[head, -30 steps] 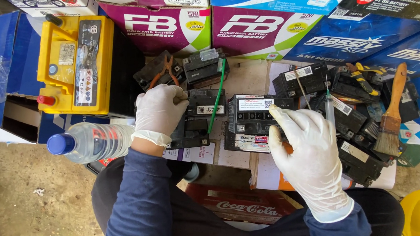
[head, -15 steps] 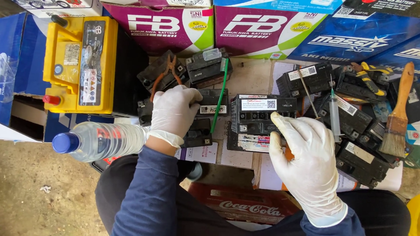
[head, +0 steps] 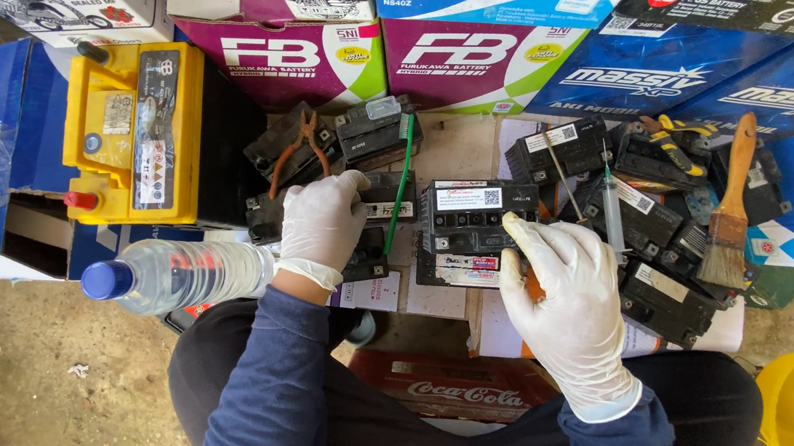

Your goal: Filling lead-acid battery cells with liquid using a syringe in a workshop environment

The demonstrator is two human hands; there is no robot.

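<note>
**Both gloved hands down in a pile of small black batteries**

Looking straight down, we see the left hand [head: 323,222] in a white glove resting palm-down on a small black battery [head: 381,214] on the left of the pile, fingers loosely curled over its top edge, not really gripping it as far as we can tell. A green rod [head: 403,188] stands just to the right of that hand, between the two batteries.

The right hand [head: 569,293], also gloved, lies across the right edge of the middle battery [head: 469,221], the one with a white label on top. Its index finger stretches along the top rim. Something orange [head: 534,285] peeks out under the palm; it might be a tool handle, but the hand covers too much of it to say, so we can't tell whether it's gripped.

Around them: a big yellow battery [head: 135,132] to the left, orange-handled pliers [head: 300,149] on the batteries behind the left hand, and a clear bottle with a blue cap [head: 176,274] lying just beside the left wrist. Over on the right, a paintbrush [head: 729,211] lies on more black batteries, near yellow-handled pliers [head: 673,141]. Colourful boxes [head: 485,60] run along the back.
</note>
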